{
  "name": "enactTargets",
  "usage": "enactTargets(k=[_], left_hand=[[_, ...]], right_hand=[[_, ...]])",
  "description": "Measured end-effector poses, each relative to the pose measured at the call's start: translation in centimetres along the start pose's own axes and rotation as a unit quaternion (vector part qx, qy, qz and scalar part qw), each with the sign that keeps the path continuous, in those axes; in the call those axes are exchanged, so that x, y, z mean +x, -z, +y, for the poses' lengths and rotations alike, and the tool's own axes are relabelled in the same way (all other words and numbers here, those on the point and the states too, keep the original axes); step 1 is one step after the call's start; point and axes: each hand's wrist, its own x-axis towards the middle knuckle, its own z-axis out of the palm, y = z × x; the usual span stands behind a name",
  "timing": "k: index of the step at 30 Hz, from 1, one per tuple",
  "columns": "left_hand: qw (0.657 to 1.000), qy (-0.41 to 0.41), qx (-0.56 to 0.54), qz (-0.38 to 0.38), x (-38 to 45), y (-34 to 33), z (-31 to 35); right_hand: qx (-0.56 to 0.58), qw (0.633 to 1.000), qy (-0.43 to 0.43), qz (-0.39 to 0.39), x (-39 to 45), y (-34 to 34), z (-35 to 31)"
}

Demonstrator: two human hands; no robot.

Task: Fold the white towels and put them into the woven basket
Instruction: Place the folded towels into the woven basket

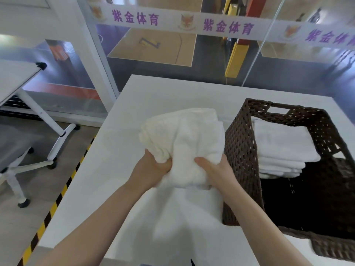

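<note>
A bunched white towel (182, 139) is held up over the white table (107, 169), its lower part hanging down to the tabletop. My left hand (155, 167) grips its left side from below. My right hand (213, 169) grips the right side, thumb on top of the cloth. Just to the right stands the dark brown woven basket (242, 154). Inside it, against the far wall, lies a stack of folded white towels (282, 148); the near part of the basket floor is dark and bare.
A glass partition with a purple-lettered banner (226, 25) runs behind the table. A white folding desk (17, 77) and a wheeled chair base (25, 166) stand at the left. Yellow-black hazard tape (57, 200) marks the floor along the table's left edge.
</note>
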Motion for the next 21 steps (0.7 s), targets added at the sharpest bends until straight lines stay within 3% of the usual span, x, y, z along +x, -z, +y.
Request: enactTargets(k=[14,21], left_hand=[[0.992,-0.125,0.028,-0.010,-0.8,-6.1,15.4],[0.991,-0.126,0.014,-0.044,-2.9,-12.7,20.5]], right_hand=[[0.053,0.996,0.026,0.064,-4.3,14.7,-4.9],[0.076,0.996,0.005,0.053,-6.0,23.7,-3.4]])
